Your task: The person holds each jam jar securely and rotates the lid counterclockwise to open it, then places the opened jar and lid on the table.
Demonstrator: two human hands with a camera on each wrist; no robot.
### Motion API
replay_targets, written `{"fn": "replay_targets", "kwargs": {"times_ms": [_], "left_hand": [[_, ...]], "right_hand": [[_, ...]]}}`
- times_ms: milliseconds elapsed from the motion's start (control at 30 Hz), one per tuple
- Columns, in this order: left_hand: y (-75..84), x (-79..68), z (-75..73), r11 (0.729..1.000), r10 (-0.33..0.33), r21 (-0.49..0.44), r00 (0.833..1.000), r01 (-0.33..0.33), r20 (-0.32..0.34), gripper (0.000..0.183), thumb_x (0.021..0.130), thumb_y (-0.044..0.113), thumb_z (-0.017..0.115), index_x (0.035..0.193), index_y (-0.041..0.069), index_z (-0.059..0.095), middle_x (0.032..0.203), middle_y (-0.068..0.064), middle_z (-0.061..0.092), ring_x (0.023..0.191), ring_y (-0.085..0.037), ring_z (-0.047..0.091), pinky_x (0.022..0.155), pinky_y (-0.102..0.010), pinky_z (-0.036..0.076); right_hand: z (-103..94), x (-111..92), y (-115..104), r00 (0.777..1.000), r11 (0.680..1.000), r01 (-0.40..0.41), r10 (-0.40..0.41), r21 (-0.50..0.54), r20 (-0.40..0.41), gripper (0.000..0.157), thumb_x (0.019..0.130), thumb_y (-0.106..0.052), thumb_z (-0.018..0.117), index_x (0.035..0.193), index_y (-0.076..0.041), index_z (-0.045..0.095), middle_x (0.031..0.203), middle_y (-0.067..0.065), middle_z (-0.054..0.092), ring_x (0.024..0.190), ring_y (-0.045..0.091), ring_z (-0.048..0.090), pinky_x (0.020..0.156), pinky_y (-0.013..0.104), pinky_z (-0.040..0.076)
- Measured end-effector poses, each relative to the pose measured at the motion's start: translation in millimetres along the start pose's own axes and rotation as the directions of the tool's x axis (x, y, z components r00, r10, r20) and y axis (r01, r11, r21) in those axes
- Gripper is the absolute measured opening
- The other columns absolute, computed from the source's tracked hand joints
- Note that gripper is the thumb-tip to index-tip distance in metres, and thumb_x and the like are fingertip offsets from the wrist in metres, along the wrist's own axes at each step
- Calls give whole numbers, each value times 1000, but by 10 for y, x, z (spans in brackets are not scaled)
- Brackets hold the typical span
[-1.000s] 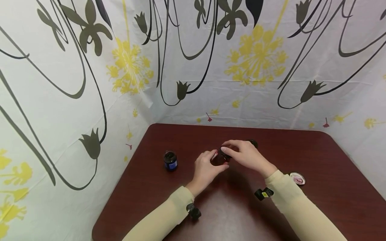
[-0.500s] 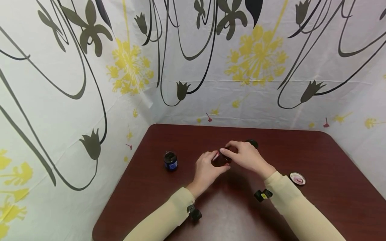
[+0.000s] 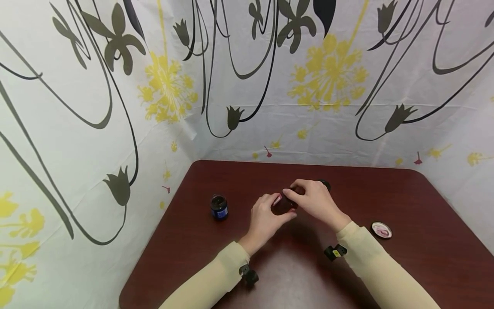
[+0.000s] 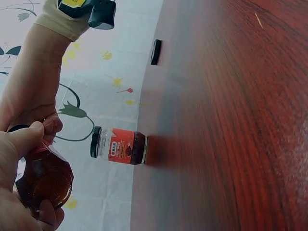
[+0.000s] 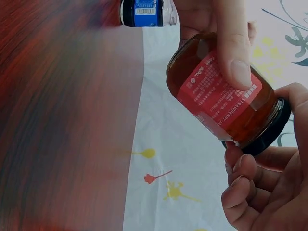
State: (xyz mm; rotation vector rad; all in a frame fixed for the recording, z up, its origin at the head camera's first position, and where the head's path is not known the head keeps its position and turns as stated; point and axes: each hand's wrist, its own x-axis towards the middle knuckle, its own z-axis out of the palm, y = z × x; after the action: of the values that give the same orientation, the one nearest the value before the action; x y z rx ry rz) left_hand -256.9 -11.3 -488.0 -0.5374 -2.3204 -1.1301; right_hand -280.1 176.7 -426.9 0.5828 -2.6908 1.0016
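"What backs the dark red table [image 3: 173, 257]?"
"White flowered cloth [image 3: 308, 148]. Above the table, the left hand [image 3: 264, 221] grips a strawberry jam jar [image 5: 207, 96]; the right hand [image 3: 318, 201] pinches its black lid [image 5: 272, 132]."
"Which step?"
"Turning the lid, I'd judge (on or off, I can't tell); next calls for a steady jar."
"Its long axis?"
"Tilted, ten to four o'clock, lid at four, in the right wrist view."

Can make out a glossy, reddish-brown tabletop [image 3: 308, 274] with rounded far corners. On its left, upright, a blue-labelled jar [image 3: 220, 213]; farther back, a standing red-labelled jar [image 4: 121, 146], black-capped; to the right, a loose round lid [image 3: 381, 230], pale pinkish face up. Behind, a white wall covering [image 3: 335, 133] printed with grey stems and yellow blooms.
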Motion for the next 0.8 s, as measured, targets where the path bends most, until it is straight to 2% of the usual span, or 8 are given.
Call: {"fn": "replay_targets", "kwargs": {"times_ms": [167,333,600,800], "left_hand": [[-3,-2,-12,1000,2,9,1000,-2,3,50,73,51,88,111,22,70,95,10,64,88,-8,57,74,-30,50],[-2,8,-23,1000,11,14,1000,-11,-15,40,72,46,90,97,23,69,86,11,64,83,-8,56,71,-30,48],[-47,9,-48,1000,19,23,1000,-19,-14,36,73,49,88,89,25,66,83,14,64,82,-6,55,70,-27,48],[-59,21,-64,998,62,20,997,-62,-47,37,70,46,90,84,23,64,79,13,62,78,-6,54,66,-25,47]], "right_hand": [[4,4,-11,1000,1000,-7,7,6,-5,41,92,-66,58,99,-28,70,77,-13,67,65,7,62,59,35,51],[22,7,-22,1000,1000,6,-6,28,4,39,91,-65,61,102,-29,70,80,-13,67,68,8,62,61,36,52],[19,-25,-61,997,997,22,-27,75,68,39,93,-63,60,113,-30,67,98,-13,66,81,7,63,70,36,52],[-5,-42,-87,992,996,48,-55,69,110,47,95,-62,57,122,-25,65,108,-10,64,88,10,60,75,36,51]]}}
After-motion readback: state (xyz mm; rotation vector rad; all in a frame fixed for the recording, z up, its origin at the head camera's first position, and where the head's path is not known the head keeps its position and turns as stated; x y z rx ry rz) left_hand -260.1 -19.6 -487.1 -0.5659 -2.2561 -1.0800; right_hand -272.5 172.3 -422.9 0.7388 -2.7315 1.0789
